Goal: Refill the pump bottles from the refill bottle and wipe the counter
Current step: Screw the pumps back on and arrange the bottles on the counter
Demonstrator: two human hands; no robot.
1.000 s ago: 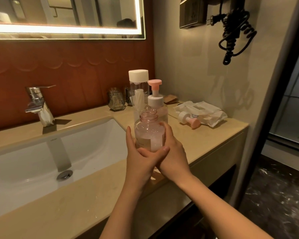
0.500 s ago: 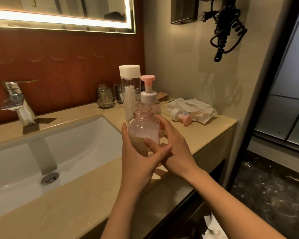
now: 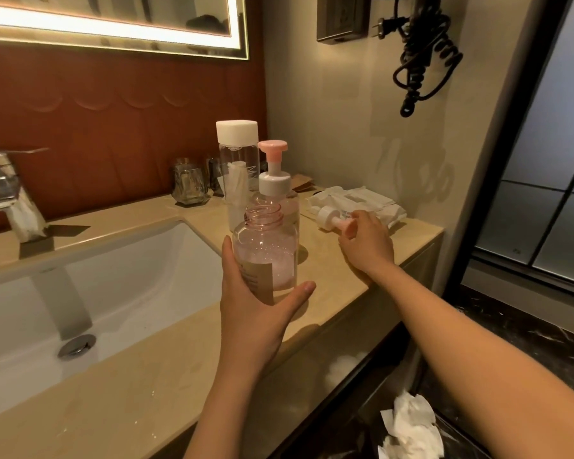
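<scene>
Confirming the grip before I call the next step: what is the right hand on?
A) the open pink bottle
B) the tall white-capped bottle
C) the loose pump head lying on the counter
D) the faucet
C: the right hand pinches the pink end of the loose pump head, while the left hand holds the open pink bottle.

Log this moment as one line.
left hand: holds open pump bottle | right hand: pinches loose pump head | second pump bottle: pump on, upright behind
</scene>
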